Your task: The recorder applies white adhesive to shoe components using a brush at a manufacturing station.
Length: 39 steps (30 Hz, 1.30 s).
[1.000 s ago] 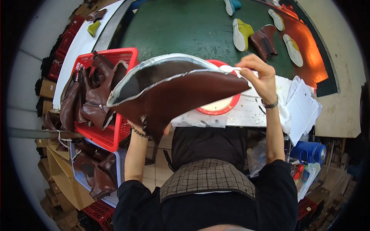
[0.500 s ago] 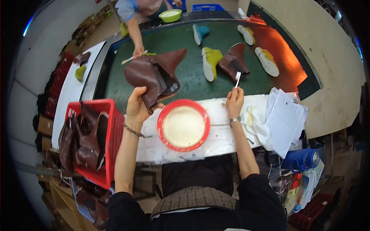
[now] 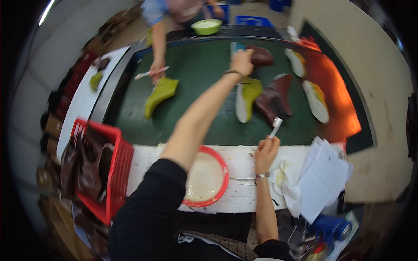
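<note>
My left hand (image 3: 242,62) is stretched far across the green belt (image 3: 196,91). Its fingers grip the near end of a brown leather boot upper (image 3: 261,56), which lies beside a teal shoe last (image 3: 236,47); motion blurs the fingertips. My right hand (image 3: 266,153) stays over the white bench, closed round a small white brush (image 3: 275,127) with its head upward. Just beyond that brush another brown boot upper (image 3: 275,98) rests against a lime-green last with a pale sole (image 3: 249,98). Below my left arm, partly covered by it, a red-rimmed basin (image 3: 224,174) holds creamy liquid.
Across the belt a co-worker's hand (image 3: 157,71) holds a brush beside a lime-green last (image 3: 162,95). Yellow lasts with pale soles (image 3: 315,102) lie at right. A red basket (image 3: 114,174) of brown uppers stands left; papers (image 3: 326,174) and a blue flask (image 3: 331,227) are right.
My left hand has carried the brown upper from above the basin forward and right onto the belt's far side. The view has shifted, and my right hand still holds the brush.
</note>
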Each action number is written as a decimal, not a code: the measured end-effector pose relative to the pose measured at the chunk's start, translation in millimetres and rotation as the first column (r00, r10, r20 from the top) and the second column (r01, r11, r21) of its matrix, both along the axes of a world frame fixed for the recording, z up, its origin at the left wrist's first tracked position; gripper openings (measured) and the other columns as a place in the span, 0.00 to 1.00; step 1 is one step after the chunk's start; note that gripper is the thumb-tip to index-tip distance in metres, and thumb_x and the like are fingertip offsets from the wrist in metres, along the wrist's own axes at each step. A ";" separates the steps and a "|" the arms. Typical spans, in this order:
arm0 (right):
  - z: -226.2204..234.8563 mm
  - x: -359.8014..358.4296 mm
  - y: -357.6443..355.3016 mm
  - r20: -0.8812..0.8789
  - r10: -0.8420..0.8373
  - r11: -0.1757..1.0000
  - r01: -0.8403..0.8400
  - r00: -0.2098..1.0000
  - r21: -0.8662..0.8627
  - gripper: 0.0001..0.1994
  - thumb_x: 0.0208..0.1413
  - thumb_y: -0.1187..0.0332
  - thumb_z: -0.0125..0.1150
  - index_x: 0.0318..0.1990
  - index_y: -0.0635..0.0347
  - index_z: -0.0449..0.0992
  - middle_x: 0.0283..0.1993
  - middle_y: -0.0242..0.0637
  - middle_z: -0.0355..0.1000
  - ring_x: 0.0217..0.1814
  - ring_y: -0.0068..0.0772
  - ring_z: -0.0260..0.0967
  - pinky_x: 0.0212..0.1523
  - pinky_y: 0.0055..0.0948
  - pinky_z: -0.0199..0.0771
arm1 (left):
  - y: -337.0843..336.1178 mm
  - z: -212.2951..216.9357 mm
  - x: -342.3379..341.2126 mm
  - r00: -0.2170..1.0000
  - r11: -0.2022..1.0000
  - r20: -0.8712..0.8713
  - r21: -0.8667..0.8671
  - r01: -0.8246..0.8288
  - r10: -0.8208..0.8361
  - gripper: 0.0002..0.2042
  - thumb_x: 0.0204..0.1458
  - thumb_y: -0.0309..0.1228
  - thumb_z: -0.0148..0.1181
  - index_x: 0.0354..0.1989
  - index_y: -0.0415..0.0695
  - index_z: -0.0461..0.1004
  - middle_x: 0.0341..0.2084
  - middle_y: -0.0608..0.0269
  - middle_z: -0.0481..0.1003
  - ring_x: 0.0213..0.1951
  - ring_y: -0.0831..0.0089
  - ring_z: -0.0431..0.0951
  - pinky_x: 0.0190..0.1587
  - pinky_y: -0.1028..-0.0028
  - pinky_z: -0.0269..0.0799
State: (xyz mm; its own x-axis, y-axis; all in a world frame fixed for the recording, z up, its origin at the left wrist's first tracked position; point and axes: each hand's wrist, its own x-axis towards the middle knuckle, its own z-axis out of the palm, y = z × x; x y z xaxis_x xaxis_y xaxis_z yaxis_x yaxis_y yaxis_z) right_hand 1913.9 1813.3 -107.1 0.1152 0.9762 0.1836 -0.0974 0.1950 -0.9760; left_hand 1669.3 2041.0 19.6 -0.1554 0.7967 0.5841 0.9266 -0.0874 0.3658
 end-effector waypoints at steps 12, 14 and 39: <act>24.1 1.8 1.8 -0.071 0.108 0.989 -0.114 0.992 -0.091 0.12 0.73 0.62 0.48 0.51 0.61 0.69 0.26 0.28 0.64 0.15 0.13 0.52 0.12 0.17 0.51 | -388.0 121.9 -3.3 0.940 0.943 0.207 0.255 0.215 -0.270 0.18 0.50 0.25 0.66 0.52 0.47 0.82 0.48 0.56 0.79 0.52 0.60 0.79 0.54 0.65 0.76; 20.5 5.1 1.8 -0.060 0.124 0.988 -0.129 0.991 -0.087 0.13 0.73 0.61 0.48 0.51 0.62 0.70 0.26 0.27 0.65 0.15 0.12 0.52 0.12 0.17 0.52 | -475.4 128.5 -39.9 0.999 0.981 0.051 0.193 -0.002 -0.008 0.19 0.49 0.24 0.67 0.52 0.46 0.81 0.48 0.56 0.79 0.50 0.61 0.80 0.53 0.68 0.77; 130.4 7.7 -135.5 0.943 -0.120 0.749 -0.595 0.311 0.291 0.07 0.52 0.64 0.70 0.37 0.52 0.85 0.32 0.30 0.75 0.33 0.37 0.76 0.32 0.34 0.73 | -610.1 158.2 -2.7 0.562 0.996 0.827 -0.068 0.051 0.028 0.20 0.57 0.20 0.62 0.58 0.30 0.72 0.49 0.55 0.80 0.49 0.72 0.79 0.54 0.72 0.74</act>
State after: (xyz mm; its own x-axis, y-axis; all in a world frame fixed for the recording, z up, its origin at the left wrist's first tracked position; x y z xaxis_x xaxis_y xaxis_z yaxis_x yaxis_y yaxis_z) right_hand 1921.6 1677.8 23.3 -0.6812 0.5978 0.4226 0.5771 0.7936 -0.1925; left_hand 1666.6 1430.8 177.8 -0.5289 0.8365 0.1434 0.2143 -0.0319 0.9762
